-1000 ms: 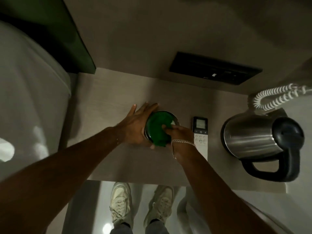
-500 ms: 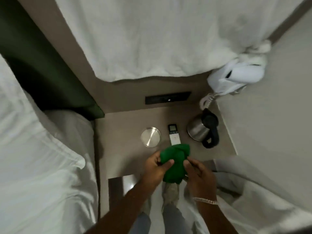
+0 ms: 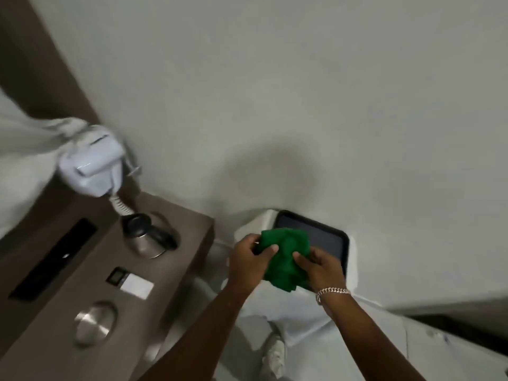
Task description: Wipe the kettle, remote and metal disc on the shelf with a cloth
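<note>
Both my hands hold a bunched green cloth (image 3: pixel 286 257) in front of me, to the right of the shelf. My left hand (image 3: pixel 251 259) pinches its left side and my right hand (image 3: pixel 320 266), with a bracelet at the wrist, grips its right side. On the brown shelf (image 3: pixel 192 232) at the left stand a steel kettle (image 3: pixel 147 237) with a black lid and handle, a white remote (image 3: pixel 132 283) with a small screen, and a round metal disc (image 3: pixel 94 323). None of the three is touched.
A black tray (image 3: pixel 327 237) lies on a white surface just behind the cloth. A white wall phone (image 3: pixel 90 160) with a coiled cord hangs above the kettle. A dark socket panel (image 3: pixel 52 259) runs along the shelf's back. My shoe (image 3: pixel 273 356) shows on the floor below.
The view has swung to the right, so the shelf now sits at the left. My hands left the metal disc and carried the cloth away, over the black tray.
</note>
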